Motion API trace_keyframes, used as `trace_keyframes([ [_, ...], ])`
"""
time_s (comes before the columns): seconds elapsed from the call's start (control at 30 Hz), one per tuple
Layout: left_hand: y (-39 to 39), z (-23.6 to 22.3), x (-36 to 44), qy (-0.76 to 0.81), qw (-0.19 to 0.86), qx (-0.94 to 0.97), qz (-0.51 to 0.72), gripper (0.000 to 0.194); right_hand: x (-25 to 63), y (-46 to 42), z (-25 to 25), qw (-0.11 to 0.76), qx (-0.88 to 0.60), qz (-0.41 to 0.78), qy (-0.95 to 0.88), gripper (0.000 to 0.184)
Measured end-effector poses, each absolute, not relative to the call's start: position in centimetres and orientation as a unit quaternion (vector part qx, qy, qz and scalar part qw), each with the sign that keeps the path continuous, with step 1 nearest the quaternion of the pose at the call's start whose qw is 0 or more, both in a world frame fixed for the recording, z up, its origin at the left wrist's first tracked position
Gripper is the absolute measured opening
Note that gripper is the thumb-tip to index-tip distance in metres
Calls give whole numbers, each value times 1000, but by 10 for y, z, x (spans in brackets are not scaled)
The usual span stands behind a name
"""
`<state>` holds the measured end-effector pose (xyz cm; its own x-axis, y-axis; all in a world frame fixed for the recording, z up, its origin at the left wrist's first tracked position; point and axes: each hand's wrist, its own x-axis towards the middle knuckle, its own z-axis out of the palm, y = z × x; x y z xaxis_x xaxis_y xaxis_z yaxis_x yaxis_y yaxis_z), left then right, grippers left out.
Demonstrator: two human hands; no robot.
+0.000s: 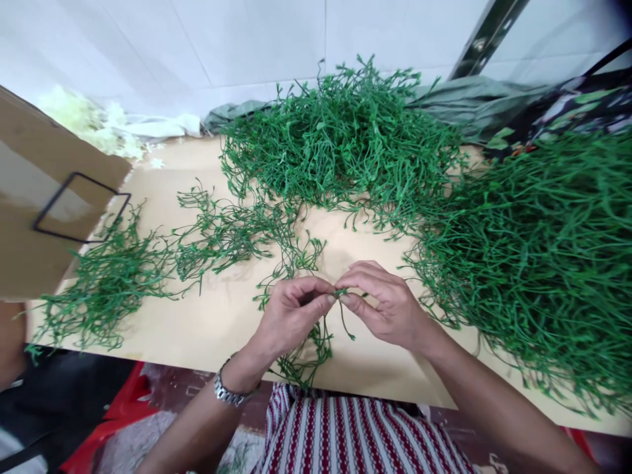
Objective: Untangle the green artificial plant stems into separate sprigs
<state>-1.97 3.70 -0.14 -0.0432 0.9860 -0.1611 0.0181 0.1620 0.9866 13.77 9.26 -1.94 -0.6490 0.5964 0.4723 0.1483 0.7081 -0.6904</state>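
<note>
At the left edge of the frame, a cardboard box (74, 158) blocks your view of what lies behind it, with a black wire frame (54, 200) against its side. Pale flowers (81, 118) sit beyond it at upper left, and a loose pile of green sprigs (111, 283) spreads below it. A thinner scatter (232, 230) reaches toward the centre. Your left hand (291, 313), a metal watch (230, 384) at its wrist, pinches a green sprig (340, 295) just below the frame's centre; a small clump (309, 355) hangs or lies just below that hand. Your right hand (390, 306) pinches the same sprig from the other side, fingertips nearly meeting. A tall heap (340, 138) fills the upper centre, and a larger heap (538, 263) crowds the right, close to your right forearm. Patterned fabric (567, 115) bunches at upper right. The tan surface (197, 329) crosses the frame, before a white wall (266, 46) with a dark metal post (486, 39) at upper right. Something red (126, 395) shows at lower left.
</note>
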Motion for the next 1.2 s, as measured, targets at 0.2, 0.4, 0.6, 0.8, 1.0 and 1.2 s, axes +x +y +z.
trace_keyframes([
  [0.2, 36, -7, -9, 567, 487, 448, 491, 8, 130, 75, -26, 341, -290, 344, -826, 23],
  [0.4, 37, 2, -14, 570, 391, 591, 417, 13, 135, 80, -24, 310, -269, 226, -883, 18],
  [0.6, 40, 8, -20, 553, 340, 700, 297, 19, 146, 90, -17, 275, -197, 125, -933, 23],
  [0.8, 39, 11, -20, 531, 402, 678, 311, 19, 149, 87, -13, 292, -209, 214, -909, 13],
  [1.0, 39, 8, -20, 511, 388, 718, 269, 22, 154, 83, -16, 251, -201, 176, -930, 18],
  [1.2, 32, 30, -26, 369, 394, 835, 108, 24, 178, 79, -4, 75, -94, 118, -986, 20],
])
